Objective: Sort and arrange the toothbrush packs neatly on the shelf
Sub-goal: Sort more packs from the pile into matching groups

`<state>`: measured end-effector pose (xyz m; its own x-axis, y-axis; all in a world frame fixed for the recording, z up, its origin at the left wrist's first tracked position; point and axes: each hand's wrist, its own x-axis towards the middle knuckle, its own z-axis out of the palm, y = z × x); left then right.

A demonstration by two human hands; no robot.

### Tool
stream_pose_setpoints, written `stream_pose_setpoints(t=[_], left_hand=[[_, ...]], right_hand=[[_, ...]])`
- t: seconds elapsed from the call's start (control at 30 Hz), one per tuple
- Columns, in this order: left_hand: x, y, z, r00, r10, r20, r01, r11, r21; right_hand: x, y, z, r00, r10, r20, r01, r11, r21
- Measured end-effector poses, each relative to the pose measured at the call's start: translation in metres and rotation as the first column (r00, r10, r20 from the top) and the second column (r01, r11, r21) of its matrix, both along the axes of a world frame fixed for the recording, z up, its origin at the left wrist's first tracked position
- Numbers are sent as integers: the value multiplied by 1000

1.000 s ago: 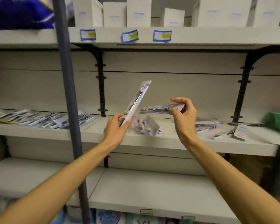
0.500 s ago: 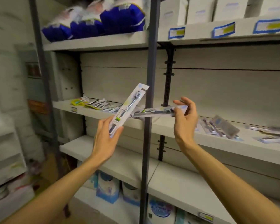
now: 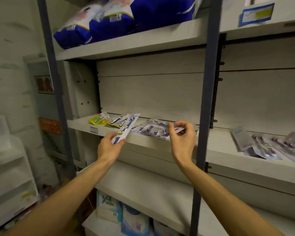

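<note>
Shelf: the middle shelf runs left to right, its front lip just beyond both hands; bare board shows along the lip between the hands.
Upright post: a dark post stands in front of the shelf lip, just right of the right hand, cutting the shelf into a left bay and a right bay.
Left post: a second dark post bounds the left bay; a price label sits on the lip near it.
Left hand: the left hand is raised to the lip, palm up, fingers and thumb clamped on the lower end of a white toothbrush pack, which slants up and away over the shelf.
Right hand: the right hand is held up at the lip, fingers curled, pinching what seems to be the end of a second pack; motion blur makes the hold uncertain.
Arranged packs: a row of packs lies flat in the left bay between the hands, with yellow packs at the far left.
Loose packs: more packs lie fanned in the right bay, well apart from the hands.
Upper shelf: blue bags sit above.
Lower shelf: the lower shelf lies under the forearms.
</note>
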<state>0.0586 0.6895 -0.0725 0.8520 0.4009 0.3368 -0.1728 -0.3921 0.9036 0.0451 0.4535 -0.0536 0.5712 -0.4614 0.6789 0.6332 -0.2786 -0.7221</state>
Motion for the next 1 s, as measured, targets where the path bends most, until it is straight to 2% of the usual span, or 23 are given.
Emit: stream_pose_setpoints(t=[0.3,0.4,0.6,0.73,0.93,1.0], left_hand=[[116,25,11,988,-134,-73,131,990,-52],[151,17,11,978,-189,-92,191,982,12],[213,3,10,939,-311,-145,332,930,156],[239,-2,12,934,-329,-139,357,860,366],[263,-2,7,916,-396,-66,363,747,557],[266,-1,4,905,-419,-72,385,737,556]], right_hand=[[93,34,7,989,-115,-94,115,993,-5],[119,37,11,978,-158,-137,153,987,-43],[161,53,4,918,-289,-273,180,915,-362],[172,67,-11,868,-358,-344,103,808,-580],[181,80,-16,821,-475,-318,158,723,-672],[185,80,-19,809,-494,-317,153,699,-699]])
